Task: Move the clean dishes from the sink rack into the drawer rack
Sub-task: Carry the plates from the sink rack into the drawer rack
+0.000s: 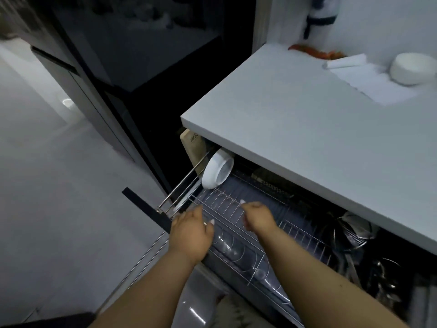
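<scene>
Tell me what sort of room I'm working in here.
Most likely a home kitchen: a pull-out wire drawer rack under a pale countertop, a white bowl standing on edge in the rack, and another bowl upturned on a cloth on the counter.

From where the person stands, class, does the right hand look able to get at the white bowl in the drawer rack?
Probably yes. The right hand hovers over the drawer rack, and only bare wire prongs lie between it and the white bowl. The bowl sits partly under the counter edge, yet its near side is exposed.
</scene>
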